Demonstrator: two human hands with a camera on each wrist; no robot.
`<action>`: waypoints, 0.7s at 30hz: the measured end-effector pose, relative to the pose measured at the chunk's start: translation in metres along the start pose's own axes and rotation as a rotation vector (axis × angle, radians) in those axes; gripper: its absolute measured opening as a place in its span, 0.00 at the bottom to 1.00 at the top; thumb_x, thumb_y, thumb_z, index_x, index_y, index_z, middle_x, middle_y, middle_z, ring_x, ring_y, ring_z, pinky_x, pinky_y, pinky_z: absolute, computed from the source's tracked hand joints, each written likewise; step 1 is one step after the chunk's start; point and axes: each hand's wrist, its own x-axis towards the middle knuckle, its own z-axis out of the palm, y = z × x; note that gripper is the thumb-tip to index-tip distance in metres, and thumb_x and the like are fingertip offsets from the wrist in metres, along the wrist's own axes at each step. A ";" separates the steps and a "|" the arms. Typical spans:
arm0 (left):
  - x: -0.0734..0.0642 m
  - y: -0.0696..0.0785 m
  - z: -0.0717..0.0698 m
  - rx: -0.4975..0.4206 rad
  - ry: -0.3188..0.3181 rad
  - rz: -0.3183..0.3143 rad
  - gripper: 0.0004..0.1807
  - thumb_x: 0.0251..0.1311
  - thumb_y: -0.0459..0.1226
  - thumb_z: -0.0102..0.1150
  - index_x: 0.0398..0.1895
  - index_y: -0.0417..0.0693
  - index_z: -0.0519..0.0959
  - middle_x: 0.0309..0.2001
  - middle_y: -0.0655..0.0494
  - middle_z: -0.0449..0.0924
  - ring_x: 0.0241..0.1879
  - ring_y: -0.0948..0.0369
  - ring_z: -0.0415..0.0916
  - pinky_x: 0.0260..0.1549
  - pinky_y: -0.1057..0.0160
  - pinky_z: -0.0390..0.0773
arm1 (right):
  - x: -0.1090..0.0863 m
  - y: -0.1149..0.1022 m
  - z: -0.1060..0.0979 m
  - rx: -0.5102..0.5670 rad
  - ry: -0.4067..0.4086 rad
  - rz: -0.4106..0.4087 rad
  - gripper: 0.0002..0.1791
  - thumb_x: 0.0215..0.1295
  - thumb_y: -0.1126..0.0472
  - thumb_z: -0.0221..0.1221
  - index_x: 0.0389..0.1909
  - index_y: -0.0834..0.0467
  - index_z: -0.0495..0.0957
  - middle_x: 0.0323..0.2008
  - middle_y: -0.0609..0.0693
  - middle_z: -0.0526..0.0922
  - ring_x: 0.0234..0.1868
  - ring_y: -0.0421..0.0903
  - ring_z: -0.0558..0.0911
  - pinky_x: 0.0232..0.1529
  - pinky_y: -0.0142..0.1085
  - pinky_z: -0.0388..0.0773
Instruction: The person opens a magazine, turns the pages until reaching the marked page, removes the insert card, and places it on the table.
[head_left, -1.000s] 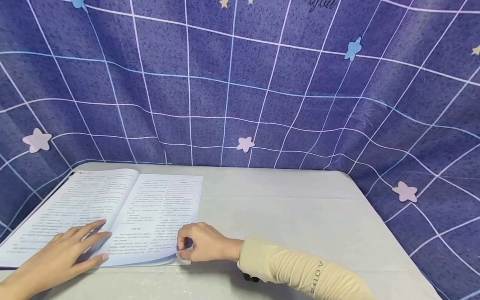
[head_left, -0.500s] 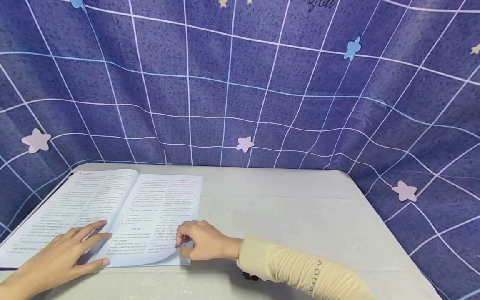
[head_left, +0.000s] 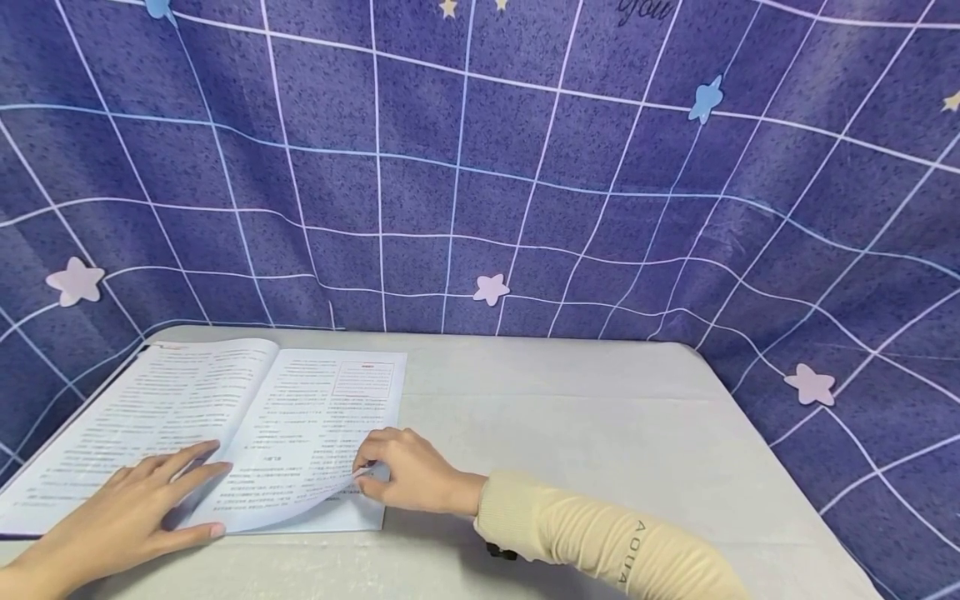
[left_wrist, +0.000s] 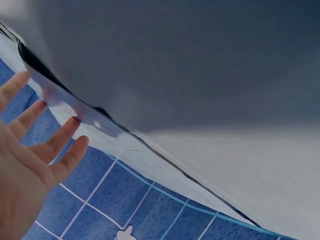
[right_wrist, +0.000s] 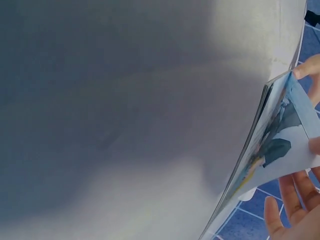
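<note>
An open magazine [head_left: 176, 392] with printed text lies at the left of the table. My left hand [head_left: 138, 517] rests on it near the fold, fingers spread, thumb at the lower edge; the left wrist view shows these fingers [left_wrist: 72, 127] spread along the book's edge. With thumb and fingertips, my right hand [head_left: 420, 479] pinches the lower right corner of the right-hand page [head_left: 300, 433], which curls up off the sheet below. A coloured picture [right_wrist: 275, 150] shows beneath the lifted page in the right wrist view.
The pale cloth-covered table [head_left: 585, 433] extends to the right of the magazine. Behind and around it hangs a blue curtain [head_left: 420, 200] with a grid of lines and stars. A yellow sleeve [head_left: 600, 533] covers the right forearm.
My right hand has risen slightly with the pinched corner, so the page curls higher and more of the sheet below shows. The left hand has shifted slightly right, still on the magazine.
</note>
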 end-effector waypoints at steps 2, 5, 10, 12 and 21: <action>0.001 0.000 0.000 0.000 0.001 0.001 0.41 0.31 0.64 0.66 0.51 0.52 0.75 0.57 0.47 0.68 0.46 0.41 0.71 0.33 0.36 0.69 | 0.000 -0.001 -0.001 -0.004 0.025 0.000 0.04 0.55 0.59 0.60 0.32 0.51 0.80 0.34 0.38 0.81 0.38 0.30 0.77 0.43 0.18 0.68; 0.003 0.001 -0.001 -0.001 0.025 0.025 0.42 0.29 0.65 0.66 0.50 0.52 0.75 0.56 0.46 0.69 0.43 0.40 0.73 0.31 0.37 0.70 | 0.001 -0.002 -0.001 -0.005 0.058 0.007 0.04 0.56 0.58 0.60 0.33 0.51 0.80 0.34 0.38 0.82 0.38 0.31 0.77 0.42 0.18 0.68; 0.004 0.002 -0.002 0.006 0.044 0.047 0.44 0.27 0.67 0.65 0.49 0.52 0.76 0.55 0.45 0.69 0.41 0.40 0.74 0.29 0.38 0.70 | 0.002 -0.004 -0.003 -0.001 0.086 0.020 0.04 0.57 0.58 0.60 0.33 0.51 0.80 0.34 0.39 0.82 0.36 0.31 0.76 0.39 0.17 0.66; 0.005 0.003 -0.003 0.008 0.036 0.043 0.44 0.27 0.67 0.65 0.49 0.51 0.75 0.55 0.45 0.69 0.41 0.39 0.74 0.29 0.37 0.70 | 0.002 -0.005 -0.003 -0.002 0.090 0.021 0.04 0.57 0.58 0.60 0.32 0.51 0.80 0.34 0.39 0.82 0.36 0.32 0.77 0.39 0.17 0.66; 0.006 0.005 -0.004 0.010 0.006 0.028 0.45 0.27 0.68 0.64 0.50 0.51 0.75 0.56 0.44 0.68 0.41 0.38 0.73 0.28 0.36 0.71 | 0.002 -0.007 -0.003 -0.040 0.127 0.030 0.03 0.56 0.58 0.60 0.32 0.50 0.80 0.33 0.37 0.81 0.36 0.31 0.77 0.39 0.17 0.67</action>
